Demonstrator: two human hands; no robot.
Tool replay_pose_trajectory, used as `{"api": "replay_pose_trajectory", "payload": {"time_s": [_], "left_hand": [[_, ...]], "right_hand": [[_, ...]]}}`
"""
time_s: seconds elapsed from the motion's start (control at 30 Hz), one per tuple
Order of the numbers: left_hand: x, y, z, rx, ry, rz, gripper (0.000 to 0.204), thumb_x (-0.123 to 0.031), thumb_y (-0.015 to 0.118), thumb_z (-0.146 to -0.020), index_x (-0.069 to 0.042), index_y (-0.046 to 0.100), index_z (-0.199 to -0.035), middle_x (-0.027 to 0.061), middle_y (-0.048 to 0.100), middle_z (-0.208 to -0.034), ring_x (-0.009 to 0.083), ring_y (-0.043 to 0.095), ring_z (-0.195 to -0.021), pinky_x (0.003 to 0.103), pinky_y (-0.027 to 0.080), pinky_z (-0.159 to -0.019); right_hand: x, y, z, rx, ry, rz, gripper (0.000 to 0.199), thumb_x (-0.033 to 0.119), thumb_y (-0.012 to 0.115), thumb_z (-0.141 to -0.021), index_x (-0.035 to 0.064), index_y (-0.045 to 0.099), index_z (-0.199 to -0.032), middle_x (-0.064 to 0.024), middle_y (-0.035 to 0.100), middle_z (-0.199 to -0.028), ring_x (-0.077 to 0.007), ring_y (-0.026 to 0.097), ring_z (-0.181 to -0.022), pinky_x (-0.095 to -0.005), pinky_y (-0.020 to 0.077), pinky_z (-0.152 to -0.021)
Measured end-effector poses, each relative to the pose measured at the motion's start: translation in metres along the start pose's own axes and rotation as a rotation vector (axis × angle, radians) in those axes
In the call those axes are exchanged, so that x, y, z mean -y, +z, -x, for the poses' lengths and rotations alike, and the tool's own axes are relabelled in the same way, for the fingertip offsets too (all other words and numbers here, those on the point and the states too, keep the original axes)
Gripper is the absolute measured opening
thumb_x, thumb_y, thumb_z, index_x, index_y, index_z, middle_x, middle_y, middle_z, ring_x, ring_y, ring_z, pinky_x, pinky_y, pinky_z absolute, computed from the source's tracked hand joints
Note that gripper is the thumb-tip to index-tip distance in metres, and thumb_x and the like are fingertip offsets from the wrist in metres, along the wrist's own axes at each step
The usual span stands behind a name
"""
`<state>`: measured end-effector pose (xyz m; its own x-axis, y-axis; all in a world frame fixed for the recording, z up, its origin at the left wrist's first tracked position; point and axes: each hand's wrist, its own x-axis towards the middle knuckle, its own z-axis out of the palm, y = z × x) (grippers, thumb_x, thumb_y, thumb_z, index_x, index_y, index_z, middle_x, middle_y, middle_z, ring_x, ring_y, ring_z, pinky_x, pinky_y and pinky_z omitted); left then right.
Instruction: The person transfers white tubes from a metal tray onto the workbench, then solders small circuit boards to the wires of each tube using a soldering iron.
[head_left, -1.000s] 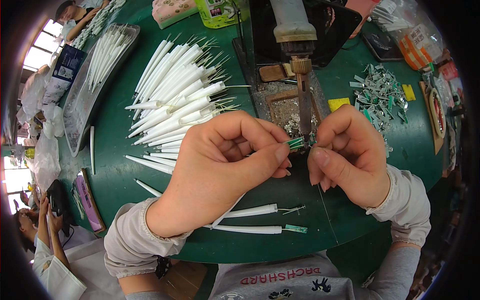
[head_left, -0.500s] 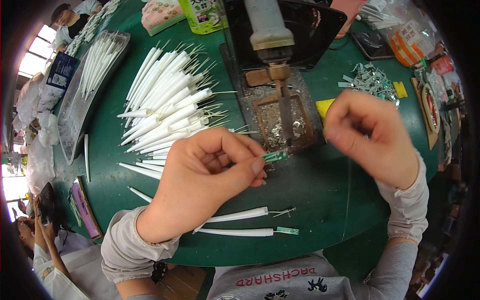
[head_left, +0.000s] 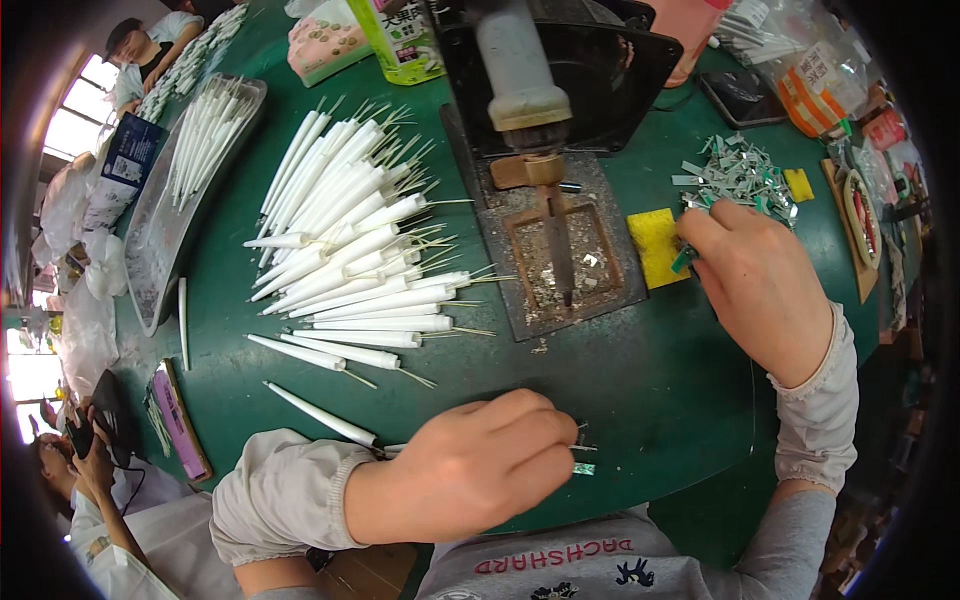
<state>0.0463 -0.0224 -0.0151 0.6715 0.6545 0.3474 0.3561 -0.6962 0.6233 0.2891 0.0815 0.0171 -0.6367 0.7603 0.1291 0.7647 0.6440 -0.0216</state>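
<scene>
My left hand [head_left: 480, 465] is low at the table's front edge, fingers curled together over the white tapered tubes lying there. Whatever is in its grip is hidden. A small green circuit board [head_left: 583, 469] pokes out beside its fingertips, and a white tapered tube [head_left: 318, 411] lies by its wrist. Between thumb and fingers, my right hand [head_left: 765, 285] pinches a small green circuit strip [head_left: 684, 260]. That hand is at the right edge of the yellow sponge [head_left: 655, 247], just below a heap of similar strips [head_left: 738, 172].
A soldering iron [head_left: 557, 240] points down over a metal tray [head_left: 512, 290] with solder bits. Many white tubes with wires [head_left: 350, 235] lie to the left, beside a long plastic tray [head_left: 150, 270]. A black fan [head_left: 610, 75] stands behind, a phone [head_left: 742, 98] at far right.
My left hand has moved down from the soldering iron to the tubes at the front edge. My right hand has shifted lower, and a green strip now shows in its fingers.
</scene>
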Motion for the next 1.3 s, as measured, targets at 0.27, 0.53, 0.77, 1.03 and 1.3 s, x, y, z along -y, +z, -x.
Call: {"api": "replay_pose_trajectory", "payload": {"time_s": [0.27,0.53,0.77,1.03,1.3], "left_hand": [[-0.003,-0.009,-0.002,-0.005,-0.105,-0.053,0.018,-0.004,0.067,-0.064,-0.002,0.059,-0.080,0.0109,0.057,-0.093,0.0277,0.056,-0.083,0.035,0.048,-0.068],[0.010,-0.038,-0.006,0.031,-0.325,-0.758,0.024,-0.004,0.060,-0.063,-0.002,0.061,-0.086,0.0092,0.054,-0.095,0.0269,0.052,-0.086,0.036,0.046,-0.072],[0.019,-0.041,-0.007,-0.047,-0.266,-0.574,0.022,0.002,0.064,-0.065,-0.002,0.061,-0.087,0.0108,0.058,-0.094,0.0281,0.056,-0.086,0.035,0.048,-0.072],[-0.001,-0.052,-0.018,-0.220,-0.296,0.034,0.013,0.005,0.067,-0.073,-0.001,0.063,-0.083,0.0125,0.064,-0.089,0.0234,0.063,-0.079,0.031,0.050,-0.069],[0.001,-0.057,-0.015,-0.166,-0.381,0.243,0.010,-0.004,0.071,-0.075,-0.001,0.065,-0.082,0.0121,0.061,-0.090,0.0191,0.059,-0.079,0.028,0.047,-0.069]], "right_hand": [[-0.003,-0.002,-0.002,0.022,-0.040,-0.065,0.018,-0.004,0.061,-0.069,-0.0004,0.051,-0.084,-0.0164,0.053,-0.075,-0.0365,0.057,-0.072,-0.0433,0.0460,-0.064],[0.005,-0.005,-0.003,-0.015,-0.004,-0.147,0.024,-0.005,0.063,-0.069,0.0007,0.048,-0.087,-0.0146,0.053,-0.072,-0.0373,0.056,-0.069,-0.0449,0.0451,-0.061],[0.021,-0.011,-0.005,0.032,-0.080,-0.578,0.019,-0.001,0.069,-0.070,0.0023,0.056,-0.083,-0.0108,0.057,-0.073,-0.0277,0.058,-0.063,-0.0360,0.0450,-0.055],[0.036,-0.008,-0.008,0.237,-0.053,-0.983,0.012,0.006,0.070,-0.075,0.0027,0.061,-0.082,-0.0087,0.060,-0.069,-0.0209,0.061,-0.059,-0.0302,0.0457,-0.051],[0.046,0.003,-0.003,0.366,0.222,-1.440,0.012,0.002,0.065,-0.080,0.0009,0.062,-0.091,-0.0014,0.063,-0.076,-0.0050,0.060,-0.069,-0.0191,0.0435,-0.052]]}}
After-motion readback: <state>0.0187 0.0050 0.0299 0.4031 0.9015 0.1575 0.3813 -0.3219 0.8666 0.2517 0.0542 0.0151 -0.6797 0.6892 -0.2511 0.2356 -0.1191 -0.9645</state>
